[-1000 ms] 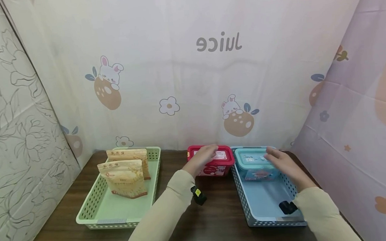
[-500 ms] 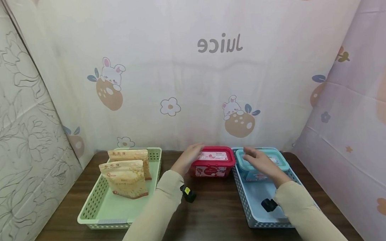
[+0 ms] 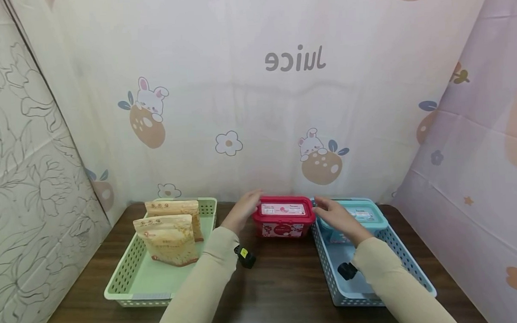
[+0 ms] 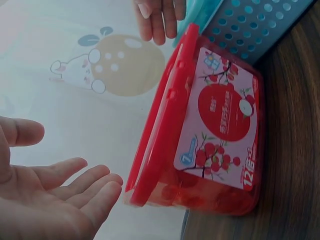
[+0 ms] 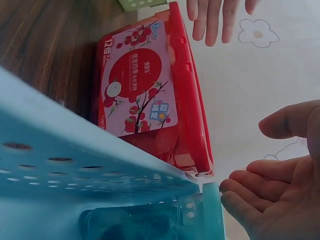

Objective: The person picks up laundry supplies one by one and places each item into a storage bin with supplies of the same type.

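Note:
A red plastic tub [image 3: 284, 220] with a lid and a pink label with red fruit stands on the brown table between two baskets. My left hand [image 3: 242, 213] is at the tub's left end, its fingers extended beside the lid in the left wrist view. At the other end is my right hand [image 3: 339, 219], over the left side of a teal-lidded tub [image 3: 369, 213]. In the right wrist view its fingertips [image 5: 227, 186] are close to the red lid's corner and the teal lid's edge. Both hands hold nothing.
The teal tub sits at the back of a blue basket [image 3: 326, 273] on the right. To the left, a green basket [image 3: 130, 280] holds two yellow pouches [image 3: 169, 240] standing upright. A printed curtain [image 3: 256, 109] hangs behind the table.
Both hands have moved left: the left from over the red tub to its left end, the right from the teal tub's right side toward the red tub. The tubs stay in place.

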Tool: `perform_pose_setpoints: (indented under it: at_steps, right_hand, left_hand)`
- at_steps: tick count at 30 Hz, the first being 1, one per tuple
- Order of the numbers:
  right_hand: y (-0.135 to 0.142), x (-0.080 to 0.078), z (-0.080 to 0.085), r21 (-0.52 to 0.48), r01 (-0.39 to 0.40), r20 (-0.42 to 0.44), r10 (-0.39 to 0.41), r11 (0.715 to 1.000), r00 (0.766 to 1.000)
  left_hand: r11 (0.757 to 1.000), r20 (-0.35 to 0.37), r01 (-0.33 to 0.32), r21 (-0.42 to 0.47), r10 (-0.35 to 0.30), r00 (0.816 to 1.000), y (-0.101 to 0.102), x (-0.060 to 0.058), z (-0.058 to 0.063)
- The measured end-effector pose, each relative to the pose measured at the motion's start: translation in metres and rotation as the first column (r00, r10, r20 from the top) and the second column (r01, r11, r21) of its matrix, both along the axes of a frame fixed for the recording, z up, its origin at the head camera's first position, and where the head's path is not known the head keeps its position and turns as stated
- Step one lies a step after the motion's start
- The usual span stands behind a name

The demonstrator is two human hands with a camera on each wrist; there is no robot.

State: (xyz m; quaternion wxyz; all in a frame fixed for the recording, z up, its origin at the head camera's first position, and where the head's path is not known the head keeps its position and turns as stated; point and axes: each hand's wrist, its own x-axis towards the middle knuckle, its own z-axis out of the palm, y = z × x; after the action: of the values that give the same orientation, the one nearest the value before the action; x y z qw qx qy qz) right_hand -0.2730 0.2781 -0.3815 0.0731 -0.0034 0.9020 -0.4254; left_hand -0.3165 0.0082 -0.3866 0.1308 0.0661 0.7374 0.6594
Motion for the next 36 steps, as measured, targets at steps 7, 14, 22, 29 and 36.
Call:
perform_pose_setpoints:
  at_steps: [7,14,22,29,36]
  right_hand:
    - [-0.006,-0.004,-0.001,0.125,-0.025,-0.074,0.034,0.992,0.997]
    - [-0.014,-0.016,-0.002,0.300,-0.048,-0.176,0.105,0.953,0.979]
    - [-0.022,-0.029,-0.001,0.401,-0.020,-0.171,0.096,0.916,0.981]
    - [-0.023,-0.042,0.001,0.482,0.002,-0.130,0.070,0.876,0.989]
    - [-0.022,-0.053,0.003,0.484,-0.026,-0.069,0.068,0.875,0.995]
  left_hand:
    - [0.994,-0.068,-0.026,-0.106,0.018,0.997,-0.007,-0.002,-0.001]
    - [0.954,-0.174,-0.051,-0.297,-0.002,0.985,-0.009,-0.007,-0.002]
    - [0.899,-0.274,-0.111,-0.424,-0.010,0.962,-0.006,-0.017,-0.008]
    - [0.870,-0.283,-0.138,-0.474,-0.002,0.959,-0.003,-0.022,-0.012]
    - [0.859,-0.237,-0.134,-0.493,0.016,0.971,-0.003,-0.025,-0.013]
